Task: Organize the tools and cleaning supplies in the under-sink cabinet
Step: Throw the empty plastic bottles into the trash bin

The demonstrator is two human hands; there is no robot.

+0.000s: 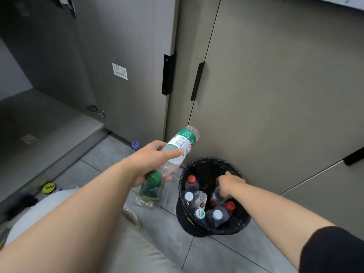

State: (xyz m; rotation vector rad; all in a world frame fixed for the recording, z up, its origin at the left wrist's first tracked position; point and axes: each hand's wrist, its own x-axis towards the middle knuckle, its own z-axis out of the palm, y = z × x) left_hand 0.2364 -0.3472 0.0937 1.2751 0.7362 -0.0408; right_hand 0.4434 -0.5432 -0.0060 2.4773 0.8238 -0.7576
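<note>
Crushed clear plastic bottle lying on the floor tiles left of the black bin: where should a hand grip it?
The crushed clear bottle lies flat on the grey tiles beside the black bin. Probably best pinched across its flattened body from above, since nothing covers its top.

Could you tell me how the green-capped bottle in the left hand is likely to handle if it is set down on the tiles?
The green-capped bottle looks clear and empty, so it is probably light and easily dented under the left hand. Its round, smooth body would likely roll if laid on its side on the floor tiles. Stood upright, it may tip at a slight knock.
</note>
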